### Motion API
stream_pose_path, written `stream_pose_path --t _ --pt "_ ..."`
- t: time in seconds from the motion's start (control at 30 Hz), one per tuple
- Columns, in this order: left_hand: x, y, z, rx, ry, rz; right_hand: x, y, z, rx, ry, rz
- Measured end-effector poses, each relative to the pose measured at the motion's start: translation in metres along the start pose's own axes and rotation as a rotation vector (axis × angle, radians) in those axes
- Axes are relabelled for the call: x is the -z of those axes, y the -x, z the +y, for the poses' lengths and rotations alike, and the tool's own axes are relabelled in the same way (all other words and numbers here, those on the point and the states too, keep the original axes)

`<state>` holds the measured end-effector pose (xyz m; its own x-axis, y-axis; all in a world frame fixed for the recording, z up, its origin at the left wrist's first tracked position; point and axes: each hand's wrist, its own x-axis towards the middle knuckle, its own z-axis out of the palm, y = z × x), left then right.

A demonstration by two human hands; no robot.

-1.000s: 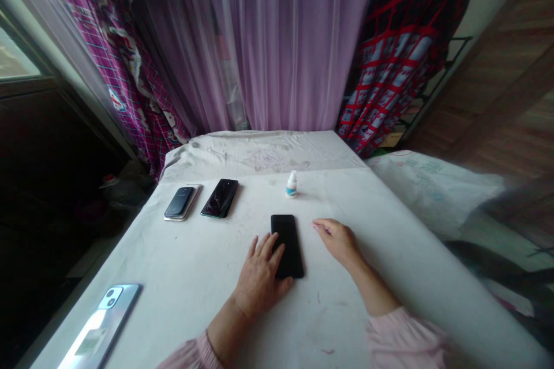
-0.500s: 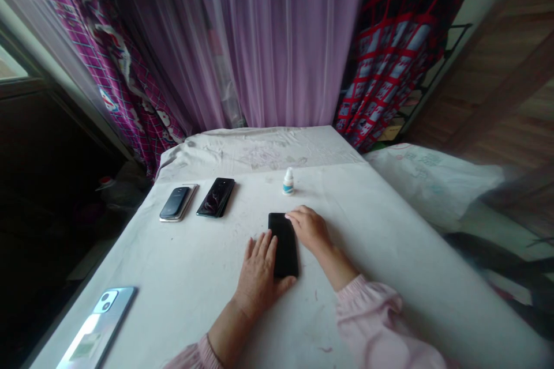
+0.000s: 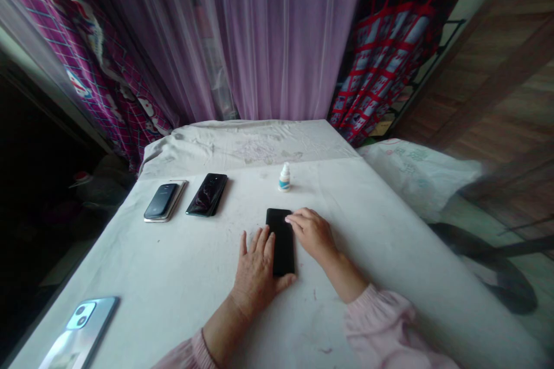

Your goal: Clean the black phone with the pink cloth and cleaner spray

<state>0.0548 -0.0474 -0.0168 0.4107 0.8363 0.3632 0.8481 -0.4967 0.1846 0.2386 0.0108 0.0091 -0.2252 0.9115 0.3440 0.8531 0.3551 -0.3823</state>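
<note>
A black smartphone [image 3: 282, 251] lies flat on the white cloth, its dark face up. Against its left side rests my left hand [image 3: 254, 265], fingers stretched out and spread, the thumb along the phone's bottom edge. My right hand [image 3: 314, 235] is over the phone's upper right corner, fingertips pinched together near the screen. Something pale shows at those fingertips, too small to name. Beyond the phone stands a small white dropper bottle [image 3: 284, 179] with a blue label, upright and untouched.
Further left lie a black phone [image 3: 208, 195] on another and a dark phone [image 3: 161, 200] on a paler one. A silver-blue phone [image 3: 82, 328] sits camera side up at front left. The white cloth [image 3: 182, 277] covers the table; purple curtains [image 3: 277, 40] hang behind.
My right fingertips have shifted slightly at the phone's upper right corner. My left hand stays by its side. The whole view has turned a little, so the objects appear further left.
</note>
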Motion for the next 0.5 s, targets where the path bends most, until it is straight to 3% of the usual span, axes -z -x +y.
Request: stream_pose_path --t 0.13,0.37,0.5 --pt "0.0 0.001 -0.001 -0.021 -0.006 -0.019 -0.005 -0.01 0.006 -0.1 -0.002 0.032" --pt "0.002 0.002 -0.004 -0.024 -0.012 -0.078 0.006 0.031 -0.018 0.024 -0.063 0.025" --pt "0.003 0.003 -0.006 -0.026 -0.01 -0.122 0.008 0.032 -0.019 0.032 -0.06 0.01"
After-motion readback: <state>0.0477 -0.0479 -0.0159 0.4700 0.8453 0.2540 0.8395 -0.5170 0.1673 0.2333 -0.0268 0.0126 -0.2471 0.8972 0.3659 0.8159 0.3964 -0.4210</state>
